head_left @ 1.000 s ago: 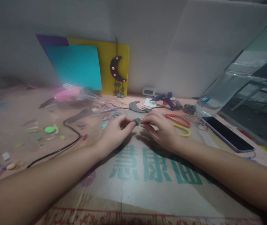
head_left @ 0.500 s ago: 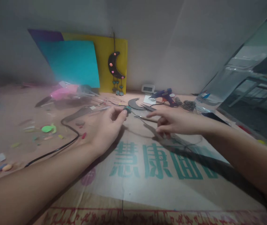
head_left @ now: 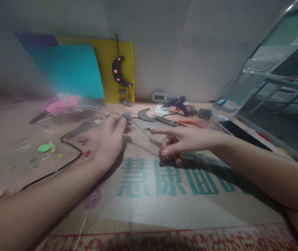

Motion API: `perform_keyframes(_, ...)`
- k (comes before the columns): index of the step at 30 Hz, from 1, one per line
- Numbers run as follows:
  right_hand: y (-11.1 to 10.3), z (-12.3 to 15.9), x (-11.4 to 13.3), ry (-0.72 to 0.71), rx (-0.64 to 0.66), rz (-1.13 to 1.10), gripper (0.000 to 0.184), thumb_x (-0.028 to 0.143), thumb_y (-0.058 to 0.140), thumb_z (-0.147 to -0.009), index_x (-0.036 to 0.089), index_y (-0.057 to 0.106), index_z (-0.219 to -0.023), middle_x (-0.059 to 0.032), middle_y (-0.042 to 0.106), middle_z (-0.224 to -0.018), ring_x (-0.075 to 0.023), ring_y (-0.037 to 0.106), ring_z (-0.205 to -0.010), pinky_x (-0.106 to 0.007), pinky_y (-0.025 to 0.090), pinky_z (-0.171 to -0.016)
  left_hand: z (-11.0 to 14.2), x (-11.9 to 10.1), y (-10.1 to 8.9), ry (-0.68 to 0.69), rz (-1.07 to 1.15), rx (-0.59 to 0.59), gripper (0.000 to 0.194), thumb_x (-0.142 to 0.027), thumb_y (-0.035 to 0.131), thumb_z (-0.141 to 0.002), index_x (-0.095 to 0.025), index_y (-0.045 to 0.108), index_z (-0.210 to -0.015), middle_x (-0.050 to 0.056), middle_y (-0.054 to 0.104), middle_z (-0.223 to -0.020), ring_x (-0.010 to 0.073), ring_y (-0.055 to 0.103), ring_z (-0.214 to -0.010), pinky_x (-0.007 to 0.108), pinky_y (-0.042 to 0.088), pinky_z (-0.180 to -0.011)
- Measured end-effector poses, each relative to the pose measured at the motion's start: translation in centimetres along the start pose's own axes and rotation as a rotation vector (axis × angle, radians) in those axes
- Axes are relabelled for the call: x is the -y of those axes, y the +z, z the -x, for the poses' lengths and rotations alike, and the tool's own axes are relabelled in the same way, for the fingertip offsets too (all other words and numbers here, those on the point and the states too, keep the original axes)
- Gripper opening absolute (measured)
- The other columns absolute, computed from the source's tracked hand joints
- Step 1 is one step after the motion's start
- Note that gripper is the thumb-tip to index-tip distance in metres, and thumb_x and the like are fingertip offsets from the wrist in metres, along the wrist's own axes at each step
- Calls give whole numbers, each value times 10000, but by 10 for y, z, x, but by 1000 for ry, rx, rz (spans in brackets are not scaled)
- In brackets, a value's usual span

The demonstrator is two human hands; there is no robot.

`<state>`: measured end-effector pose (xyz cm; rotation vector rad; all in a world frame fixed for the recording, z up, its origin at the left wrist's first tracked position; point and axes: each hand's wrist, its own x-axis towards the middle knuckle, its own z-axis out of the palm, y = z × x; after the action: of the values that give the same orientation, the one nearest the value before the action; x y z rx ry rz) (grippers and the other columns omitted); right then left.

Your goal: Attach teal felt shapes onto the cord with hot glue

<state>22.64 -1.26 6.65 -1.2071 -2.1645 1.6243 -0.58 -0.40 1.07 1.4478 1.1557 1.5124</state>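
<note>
My left hand (head_left: 112, 137) is closed, pinching a small teal ornament (head_left: 127, 115) between thumb and fingertips. From it a thin grey cord (head_left: 141, 128) slants down to my right hand (head_left: 179, 143). The fingers there are curled round the cord, while the index finger points left over a tool with a metal tip (head_left: 148, 129). Past the hands lie a dark grey crescent (head_left: 146, 115) and orange-handled scissors (head_left: 173, 122), partly behind my right hand. A decorated dark crescent (head_left: 119, 71) with small hanging pieces is set against a yellow board (head_left: 102, 52).
A glue gun (head_left: 177, 103), a small digital timer (head_left: 159, 96) and a bundle of twine (head_left: 205, 113) line the back. At right are a phone (head_left: 243, 135) and a clear plastic container (head_left: 232, 94). Clay scraps (head_left: 45, 148) and a black cable (head_left: 57, 171) lie at left.
The view has turned slightly right. My left hand has drawn a little left with the teal ornament, and my right hand has come lower and nearer, uncovering the scissors' orange handles.
</note>
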Motion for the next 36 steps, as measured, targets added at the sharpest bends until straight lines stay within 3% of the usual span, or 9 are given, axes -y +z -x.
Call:
perform_keyframes(2, -3, 2, 4, 36, 74, 83, 497, 243, 658, -816, 206, 599, -1308, -2, 708, -687, -135, 642, -532, -233, 510, -485, 0, 0, 0, -2, -16, 6, 221, -425, 543, -891, -204, 557, -887, 27, 626, -919, 150, 595, -800, 229, 506, -606)
perform_keyframes(5, -16, 6, 7, -107, -170, 221, 224, 295, 619, -851, 194, 738, -1011, -10, 685, -658, -135, 641, -571, -234, 500, -513, 1, -1, 1, 8, -22, 53, 219, -422, 533, -894, -203, 551, -891, 20, 617, -885, 150, 590, -795, 239, 509, -636)
perform_keyframes(10, -28, 11, 0, -246, -647, 640, 474, 309, 771, -725, 246, 669, -1184, -79, 712, -1028, -188, 650, -727, -251, 474, -537, 6, -5, 4, 47, -109, 192, 169, -352, 549, -884, -183, 553, -872, 26, 619, -867, 167, 596, -834, 275, 496, -731)
perform_keyframes(12, -19, 8, 0, -283, -701, 537, 559, 331, 763, -737, 255, 598, -1265, -94, 680, -1139, -176, 643, -691, -253, 476, -505, 8, -9, 5, 78, -205, 214, 153, -327, 543, -892, -181, 560, -851, 30, 625, -870, 174, 599, -855, 273, 475, -735)
perform_keyframes(16, 18, -11, -1, -351, -570, -120, 469, 339, 632, -848, 261, 461, -1278, -100, 614, -1259, -99, 607, -522, -297, 546, -490, 12, -17, 5, 110, -338, 243, 153, -310, 531, -906, -179, 580, -843, 26, 643, -859, 173, 613, -838, 270, 454, -708)
perform_keyframes(20, 43, -31, -15, -275, -421, -482, 483, 340, 675, -828, 258, 422, -1231, -72, 664, -1128, -87, 614, -502, -259, 524, -474, 14, -22, 5, 162, -400, 240, 129, -278, 534, -902, -178, 593, -846, 23, 667, -848, 164, 618, -804, 268, 459, -730)
perform_keyframes(25, 46, -36, -23, -250, -321, -568, 327, 442, 611, -884, 186, 530, -1071, 24, 632, -592, -111, 623, -529, -182, 423, -459, 16, -23, 6, 241, -477, 246, 111, -254, 542, -889, -180, 612, -845, 22, 680, -841, 166, 616, -801, 262, 466, -739)
perform_keyframes(31, 47, -34, -21, -289, -324, -627, 399, 377, 694, -830, 192, 554, -1155, -2, 697, -829, -32, 466, -360, -197, 446, -380, 19, -24, 6, 282, -503, 259, 129, -241, 532, -893, -175, 616, -822, 23, 685, -807, 165, 619, -787, 267, 475, -740)
perform_keyframes(36, 47, -35, -24, -274, -263, -675, 414, 335, 686, -844, 193, 515, -1194, 35, 642, -620, -56, 463, -381, -206, 474, -428, 19, -22, 6, 329, -541, 242, 109, -239, 538, -892, -168, 608, -851, 29, 683, -837, 165, 620, -805, 278, 488, -754)
